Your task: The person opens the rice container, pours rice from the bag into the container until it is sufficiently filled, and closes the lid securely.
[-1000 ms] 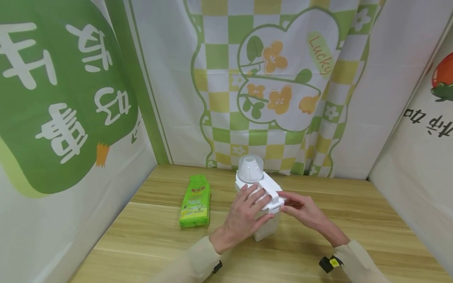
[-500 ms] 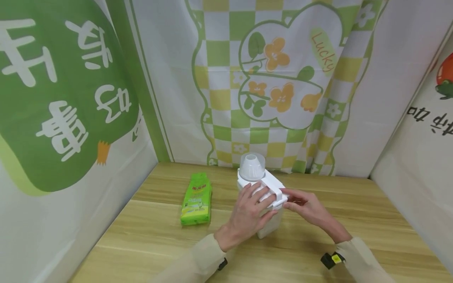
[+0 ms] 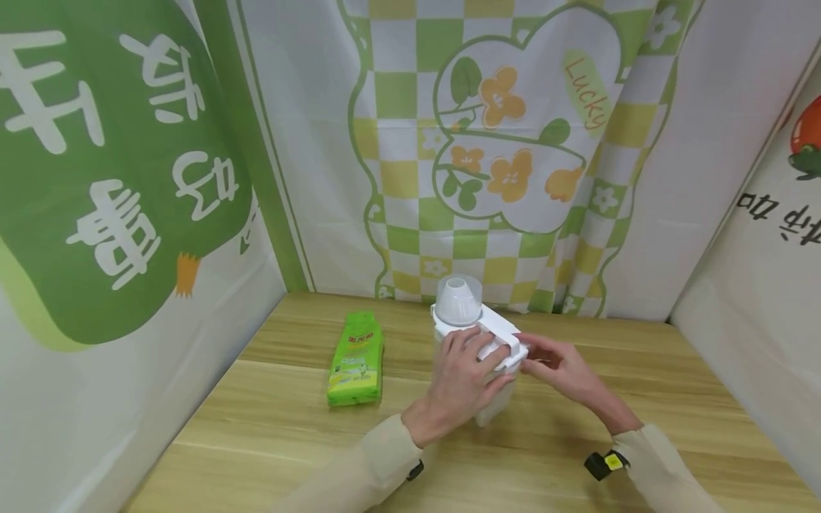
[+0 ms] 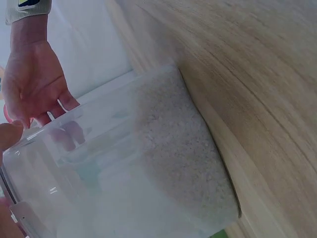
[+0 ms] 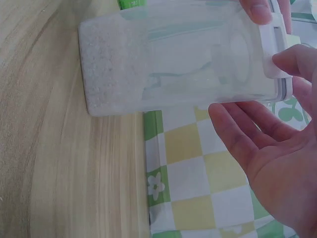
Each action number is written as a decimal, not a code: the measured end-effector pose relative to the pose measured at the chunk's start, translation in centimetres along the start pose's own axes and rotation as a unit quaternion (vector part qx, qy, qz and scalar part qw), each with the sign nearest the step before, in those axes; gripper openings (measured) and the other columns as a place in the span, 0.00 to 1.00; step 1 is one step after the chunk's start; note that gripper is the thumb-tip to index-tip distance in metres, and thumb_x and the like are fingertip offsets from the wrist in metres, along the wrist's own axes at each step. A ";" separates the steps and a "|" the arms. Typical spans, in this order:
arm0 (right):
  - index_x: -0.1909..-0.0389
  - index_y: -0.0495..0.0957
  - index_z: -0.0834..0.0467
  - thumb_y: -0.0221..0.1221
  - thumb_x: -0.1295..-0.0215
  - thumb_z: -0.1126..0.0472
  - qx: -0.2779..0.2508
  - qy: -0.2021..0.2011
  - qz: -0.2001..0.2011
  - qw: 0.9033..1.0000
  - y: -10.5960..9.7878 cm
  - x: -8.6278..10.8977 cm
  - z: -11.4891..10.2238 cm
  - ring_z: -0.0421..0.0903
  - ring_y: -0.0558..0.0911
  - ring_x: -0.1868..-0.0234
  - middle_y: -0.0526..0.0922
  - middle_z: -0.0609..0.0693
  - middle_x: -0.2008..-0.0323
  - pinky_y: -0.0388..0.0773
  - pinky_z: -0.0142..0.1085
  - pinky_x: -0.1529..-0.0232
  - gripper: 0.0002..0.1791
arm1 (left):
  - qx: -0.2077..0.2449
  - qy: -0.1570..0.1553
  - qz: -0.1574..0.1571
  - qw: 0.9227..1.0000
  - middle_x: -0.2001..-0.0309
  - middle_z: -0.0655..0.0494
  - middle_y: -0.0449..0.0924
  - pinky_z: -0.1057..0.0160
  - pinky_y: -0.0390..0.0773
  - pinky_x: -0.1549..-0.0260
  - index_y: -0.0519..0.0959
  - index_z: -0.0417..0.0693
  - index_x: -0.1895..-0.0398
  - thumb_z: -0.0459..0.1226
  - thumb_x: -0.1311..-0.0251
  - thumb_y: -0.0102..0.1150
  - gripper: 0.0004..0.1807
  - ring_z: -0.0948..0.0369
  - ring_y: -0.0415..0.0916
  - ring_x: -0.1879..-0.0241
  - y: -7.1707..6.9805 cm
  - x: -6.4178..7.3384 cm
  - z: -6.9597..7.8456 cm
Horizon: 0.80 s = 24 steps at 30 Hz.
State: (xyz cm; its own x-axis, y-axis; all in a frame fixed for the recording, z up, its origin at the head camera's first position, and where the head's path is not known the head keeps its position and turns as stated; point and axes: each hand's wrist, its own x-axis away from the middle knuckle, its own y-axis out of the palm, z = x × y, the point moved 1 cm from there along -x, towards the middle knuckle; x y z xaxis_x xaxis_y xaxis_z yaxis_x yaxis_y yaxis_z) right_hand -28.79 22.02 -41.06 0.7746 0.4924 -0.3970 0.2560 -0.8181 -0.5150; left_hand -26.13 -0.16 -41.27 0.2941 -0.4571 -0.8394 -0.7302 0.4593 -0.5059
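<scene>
A clear rice container [image 4: 109, 163] stands upright on the table, white rice [image 5: 109, 69] filling its lower part. Its white lid [image 3: 502, 325] carries a transparent cup-shaped cap [image 3: 458, 301] at the far end. My left hand [image 3: 458, 377] grips the near left side of the lid, fingers over the top by the handle and thumb down on the wall. On the right side, my right hand [image 3: 567, 372] holds the lid's edge, its thumb on a white clip [image 5: 269, 54] and other fingers beside the container. Parts of the lid are hidden under both hands.
A green and yellow packet [image 3: 356, 360] lies on the wooden table [image 3: 282, 420], left of the container. A checkered cloth [image 3: 481, 242] hangs behind the table's far edge. Printed cloth walls rise at left and right.
The container has shifted slightly to the right and away from me, with both hands staying on it. The left hand's fingers have moved a little further over the lid.
</scene>
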 end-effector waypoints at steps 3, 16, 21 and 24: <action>0.35 0.69 0.67 0.58 0.32 0.68 -0.014 0.007 -0.003 1.000 -0.2 -0.2 0.3 0.35 0.82 0.55 0.81 0.35 0.52 0.84 0.33 0.58 0.24 | -0.010 -0.002 -0.004 1.000 0.51 0.57 0.81 0.58 0.71 0.50 0.82 0.61 0.53 0.60 0.48 0.66 0.23 0.55 0.75 0.46 0.3 -0.2 0.1; 0.42 0.71 0.75 0.53 0.29 0.70 -0.041 -0.002 0.026 0.999 -2.5 -1.1 2.0 0.34 0.84 0.61 0.83 0.32 0.55 0.85 0.35 0.64 0.18 | 0.137 0.061 -0.012 0.989 0.59 0.56 0.84 0.62 0.77 0.49 0.84 0.52 0.66 0.44 0.39 0.61 0.07 0.60 0.80 0.53 -1.0 -2.8 -2.5; 0.48 0.76 0.73 0.54 0.28 0.65 -0.021 0.048 0.036 0.998 -3.5 -1.7 2.7 0.37 0.86 0.64 0.85 0.37 0.62 0.86 0.39 0.64 0.16 | 0.176 0.053 -0.031 0.983 0.63 0.57 0.85 0.64 0.79 0.53 0.84 0.49 0.70 0.38 0.39 0.61 0.05 0.60 0.81 0.58 -2.2 -3.8 -5.1; 0.50 0.78 0.72 0.54 0.28 0.64 -0.004 0.059 0.022 0.998 -4.2 -2.1 2.7 0.40 0.86 0.64 0.87 0.45 0.63 0.86 0.40 0.64 0.15 | 0.181 0.048 -0.045 0.981 0.67 0.59 0.84 0.66 0.80 0.59 0.83 0.49 0.70 0.36 0.38 0.60 0.05 0.62 0.81 0.62 -3.3 -4.3 -7.0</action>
State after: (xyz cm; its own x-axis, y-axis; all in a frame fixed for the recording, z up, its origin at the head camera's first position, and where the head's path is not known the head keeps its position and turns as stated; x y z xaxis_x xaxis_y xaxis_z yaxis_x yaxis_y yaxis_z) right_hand -33.00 25.22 -40.11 0.8476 0.4182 -0.3267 0.2243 -0.8402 -0.4936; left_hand -29.27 -5.05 -34.60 0.2744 -0.5700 -0.7745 -0.4320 0.6465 -0.6288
